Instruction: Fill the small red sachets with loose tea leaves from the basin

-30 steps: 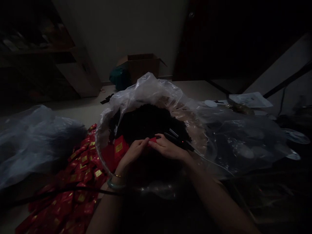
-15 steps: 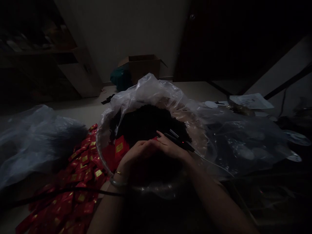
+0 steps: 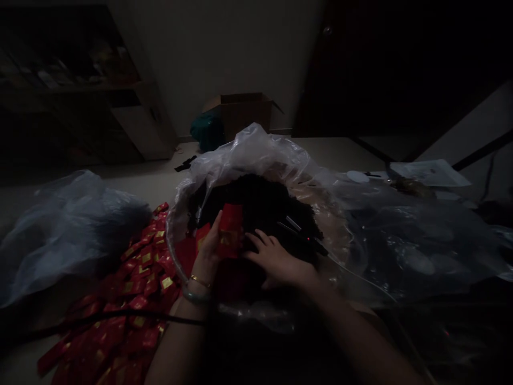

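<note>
My left hand grips an upright red packet with a gold label. My right hand is beside it, fingers spread, over a heap of dark loose material that looks like dry tea leaves. The heap lies in a round container lined with a clear plastic bag. More red packets lie inside the container by my left hand, partly hidden. A slim black device with a red light and a pale cord rests on the heap, right of my right hand.
A pile of red packets with gold labels spreads on the left, beside a bulky clear plastic bag. Another clear bag lies on the right. An open cardboard box and a teal bundle stand by the wall. The room is dark.
My hands were together low over the heap; now they are apart. The left has raised a red packet into view, and the right has opened. The view has shifted slightly.
</note>
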The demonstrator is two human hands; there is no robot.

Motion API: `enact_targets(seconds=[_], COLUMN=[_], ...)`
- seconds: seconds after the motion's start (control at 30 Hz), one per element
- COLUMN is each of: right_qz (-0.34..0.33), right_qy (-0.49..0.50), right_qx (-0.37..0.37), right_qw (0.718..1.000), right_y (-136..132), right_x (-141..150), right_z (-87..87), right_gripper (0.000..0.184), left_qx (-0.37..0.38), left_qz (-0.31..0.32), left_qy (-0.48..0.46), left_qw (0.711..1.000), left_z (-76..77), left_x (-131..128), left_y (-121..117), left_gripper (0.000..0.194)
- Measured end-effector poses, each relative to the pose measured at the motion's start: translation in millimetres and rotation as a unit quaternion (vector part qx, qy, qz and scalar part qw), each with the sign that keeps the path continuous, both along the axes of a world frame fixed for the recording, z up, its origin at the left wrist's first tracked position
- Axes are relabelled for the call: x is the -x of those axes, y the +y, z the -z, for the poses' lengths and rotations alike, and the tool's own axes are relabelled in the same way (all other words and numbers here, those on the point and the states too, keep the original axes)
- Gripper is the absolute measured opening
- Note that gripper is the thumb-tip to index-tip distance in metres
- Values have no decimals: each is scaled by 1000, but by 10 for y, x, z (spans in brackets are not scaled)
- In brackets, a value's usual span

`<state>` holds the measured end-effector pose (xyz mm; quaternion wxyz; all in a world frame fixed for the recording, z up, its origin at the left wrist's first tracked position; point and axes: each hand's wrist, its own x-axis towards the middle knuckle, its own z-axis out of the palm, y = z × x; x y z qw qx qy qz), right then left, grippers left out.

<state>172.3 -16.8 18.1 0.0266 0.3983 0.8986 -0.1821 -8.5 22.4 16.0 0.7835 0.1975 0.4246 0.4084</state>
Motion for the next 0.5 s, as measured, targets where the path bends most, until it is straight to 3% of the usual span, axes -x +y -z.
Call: enact_targets(seconds=[0.1,0.2,0.33,0.5], right_qz=[17,31,56,84], right_qy=[-57,-55,-55,-33], right_qx=[-35,-85,-126,-121], right_qw=[998,994,989,989], right_y=[-60,-54,-29,19], right_x=[151,220,249,206], right_z=[141,191,128,32], right_gripper=[97,77,38,35], left_qx=[5,-5,-10,-7], left_qz=[-27,-34,-36,-60], left_qy=[-57,-86,-67,-43], left_qw=[998,996,997,997], left_z=[-27,-26,-43,-74], left_x=[30,48,41,26], left_y=[-7,-10,-25,-34], left_gripper=[56,56,54,52])
